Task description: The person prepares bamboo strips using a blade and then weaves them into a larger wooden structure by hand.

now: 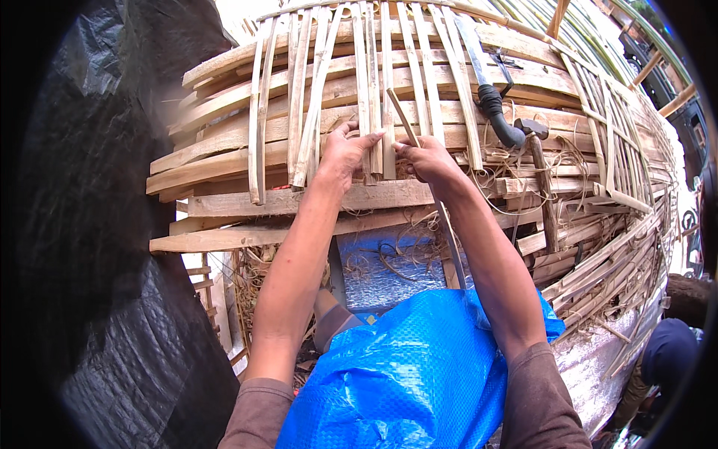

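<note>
The right hand point(429, 159) is closed around a thin dark strip point(403, 117), while the left hand point(345, 156) pinches the lower end of a pale strip point(373, 97) upon the stacked planks point(224, 143), where a knife point(491, 99) and a hammer point(544, 183) lie to the right.

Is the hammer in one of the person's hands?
No: the hammer lies apart, to the right of the left hand and the right hand, touching neither.
</note>
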Demonstrator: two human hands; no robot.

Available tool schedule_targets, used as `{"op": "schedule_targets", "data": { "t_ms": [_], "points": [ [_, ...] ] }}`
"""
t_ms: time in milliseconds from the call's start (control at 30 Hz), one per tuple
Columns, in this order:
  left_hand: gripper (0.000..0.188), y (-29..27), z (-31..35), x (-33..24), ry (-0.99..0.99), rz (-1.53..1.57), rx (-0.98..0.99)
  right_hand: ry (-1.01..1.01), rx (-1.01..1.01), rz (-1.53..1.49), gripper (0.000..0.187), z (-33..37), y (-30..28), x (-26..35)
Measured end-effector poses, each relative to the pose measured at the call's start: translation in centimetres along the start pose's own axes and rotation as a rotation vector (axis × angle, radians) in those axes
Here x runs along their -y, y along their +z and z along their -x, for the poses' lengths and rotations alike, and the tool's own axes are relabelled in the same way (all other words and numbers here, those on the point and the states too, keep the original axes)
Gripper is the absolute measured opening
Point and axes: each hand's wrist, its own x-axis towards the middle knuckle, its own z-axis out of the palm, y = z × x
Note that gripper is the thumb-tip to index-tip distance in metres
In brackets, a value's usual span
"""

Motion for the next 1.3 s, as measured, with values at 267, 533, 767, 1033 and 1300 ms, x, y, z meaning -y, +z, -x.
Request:
{"op": "schedule_targets", "data": {
  "t_ms": [267,533,767,1033,1300],
  "points": [
    [0.047,-0.3,-1.3,1.1,0.198,-0.117,-0.056,-0.047,-0.290,0.313,0.030,0.2,-1.1,-0.8],
    [0.051,-0.1,-1.2,1.8,0.252,-0.343,-0.199,-0.278,-0.405,0.725,0.043,1.5,0.4,-0.4],
    [0.066,-0.9,1.3,3.3,0.593,-1.037,-0.332,-0.292,-0.387,0.740,0.039,1.8,0.4,-0.3],
    [0.065,-4.4,6.0,1.0,0.717,-1.447,-0.740,-0.262,-0.219,0.782,0.039,3.7,1.3,1.8],
    [0.055,-4.6,5.4,2.7,0.600,-1.246,-0.493,-0.155,-0.218,0.704,0.041,3.9,1.2,0.4]
  ]
}}
